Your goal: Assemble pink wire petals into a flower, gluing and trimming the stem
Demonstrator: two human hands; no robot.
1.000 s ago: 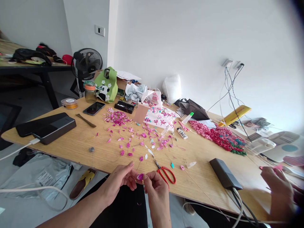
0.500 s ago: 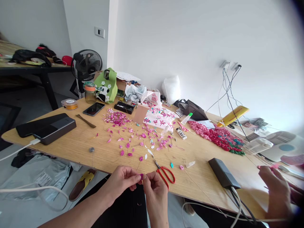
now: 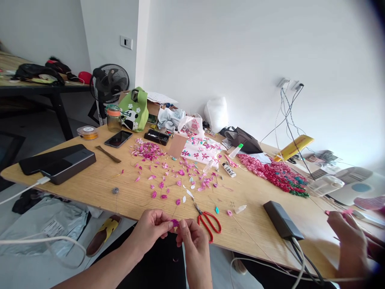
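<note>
A small magenta petal piece (image 3: pixel 175 222) is pinched between the fingertips of my left hand (image 3: pixel 155 228) and my right hand (image 3: pixel 193 237), just over the front table edge. Both hands are closed on it, nearly touching each other. Red-handled scissors (image 3: pixel 209 222) lie right beside my right hand. Beyond my hands, loose magenta flowers (image 3: pixel 154 194) and white petals (image 3: pixel 184 199) are scattered on the wooden table (image 3: pixel 132 200). A larger heap of pink petals (image 3: pixel 147 149) sits farther back. A teal leaf (image 3: pixel 217 210) and a pink spool (image 3: pixel 229 212) rest right of the scissors.
A dark power bank (image 3: pixel 282 220) with cables lies to the right, near another person's hand (image 3: pixel 349 233). At left are another power bank (image 3: pixel 67 164), a phone (image 3: pixel 118 139) and a grey spool (image 3: pixel 115 190). A red crocheted heap (image 3: pixel 276 176) is at the back right.
My hands have shifted slightly left, and more of the magenta piece shows between the fingertips. The view has moved slightly.
</note>
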